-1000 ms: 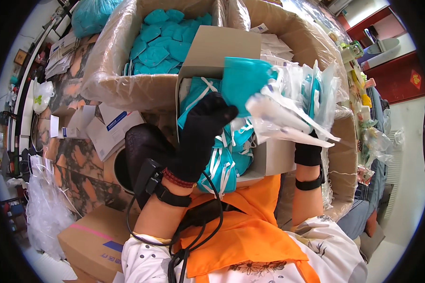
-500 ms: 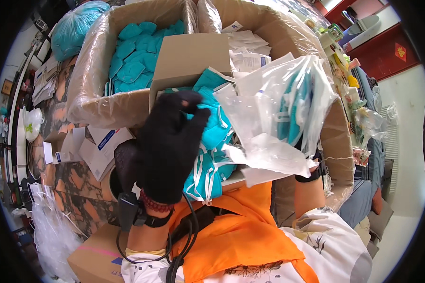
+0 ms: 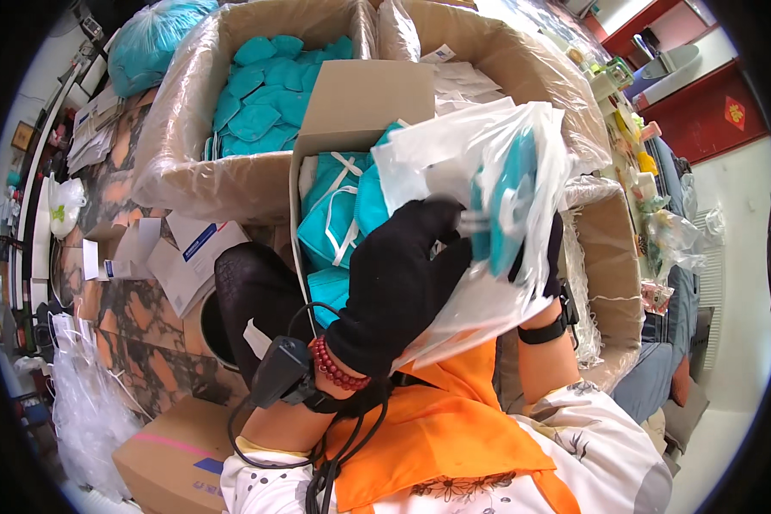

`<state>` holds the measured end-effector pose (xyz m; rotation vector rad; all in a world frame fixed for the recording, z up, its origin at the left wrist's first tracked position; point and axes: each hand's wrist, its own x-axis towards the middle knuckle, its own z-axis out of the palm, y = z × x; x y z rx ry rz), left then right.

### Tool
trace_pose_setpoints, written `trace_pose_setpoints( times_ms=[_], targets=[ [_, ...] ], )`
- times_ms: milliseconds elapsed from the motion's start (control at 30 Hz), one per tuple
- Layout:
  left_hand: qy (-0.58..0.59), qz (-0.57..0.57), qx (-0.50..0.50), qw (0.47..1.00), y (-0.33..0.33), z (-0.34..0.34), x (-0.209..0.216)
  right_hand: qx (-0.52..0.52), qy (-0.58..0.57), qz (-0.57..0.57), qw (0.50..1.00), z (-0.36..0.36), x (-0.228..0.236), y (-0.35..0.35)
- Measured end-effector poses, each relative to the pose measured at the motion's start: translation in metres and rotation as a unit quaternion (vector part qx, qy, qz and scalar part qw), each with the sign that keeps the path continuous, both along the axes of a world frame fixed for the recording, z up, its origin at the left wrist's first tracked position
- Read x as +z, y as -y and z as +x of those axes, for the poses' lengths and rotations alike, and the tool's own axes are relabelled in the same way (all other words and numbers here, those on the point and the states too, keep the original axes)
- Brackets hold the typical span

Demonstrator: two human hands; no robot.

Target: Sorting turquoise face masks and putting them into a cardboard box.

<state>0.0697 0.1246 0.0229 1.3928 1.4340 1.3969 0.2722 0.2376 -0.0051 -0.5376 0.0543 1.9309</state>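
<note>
My left hand (image 3: pixel 403 278), in a black glove, reaches to the mouth of a clear plastic bag (image 3: pixel 454 158). Its fingers and thumb close at the edge of a teal face mask (image 3: pixel 481 218), which is smeared by motion. A further teal mask (image 3: pixel 518 193) stands upright inside the bag. Mostly hidden behind the plastic, my right hand (image 3: pixel 556 250), also black-gloved, grips the bag from its right side. Left of the bag, an open cardboard box (image 3: pixel 364 98) contains several teal masks with white straps (image 3: pixel 338 210).
Behind stands a large plastic-lined carton (image 3: pixel 218 182) of teal masks. Another lined carton (image 3: pixel 544 81) with white packets is at the back right. A stuffed bag (image 3: pixel 154 47) lies far left. Flattened boxes (image 3: pixel 193 265) and a closed carton (image 3: pixel 167 450) rest on the floor.
My left hand has moved right, from above the masks in the box to the bag's mouth. The bag, held in my right hand, has shifted slightly left and tilted.
</note>
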Motion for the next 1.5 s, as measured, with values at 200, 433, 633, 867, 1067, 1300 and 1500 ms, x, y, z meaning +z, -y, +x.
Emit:
trace_pose_setpoints(
  times_ms=[200,433,633,867,1067,1300,1500],
  targets=[
    [0.186,-0.031,0.015,0.982,-0.003,0.000,-0.002,0.044,0.334,0.259,0.905,-0.012,-0.015,0.014],
    [0.093,0.055,-0.012,0.994,0.000,0.008,0.016,0.013,0.394,0.300,0.868,0.001,-0.036,0.011],
    [-0.003,0.095,0.036,0.995,-0.002,0.010,-0.006,-0.011,0.395,0.304,0.866,-0.005,-0.025,0.018],
    [-0.060,0.037,0.041,0.997,0.001,0.001,-0.015,-0.038,0.497,0.315,0.808,-0.018,-0.002,0.033],
    [-0.051,0.031,0.131,0.990,-0.009,-0.017,-0.031,-0.238,0.573,0.306,0.722,0.000,0.006,0.019],
    [-0.190,0.057,0.250,0.948,0.001,-0.039,-0.021,-0.191,0.819,0.478,0.255,0.045,-0.011,0.001],
    [-0.057,0.139,0.132,0.980,0.001,-0.025,0.004,-0.127,0.719,0.423,0.537,0.030,-0.019,0.006]
  ],
)
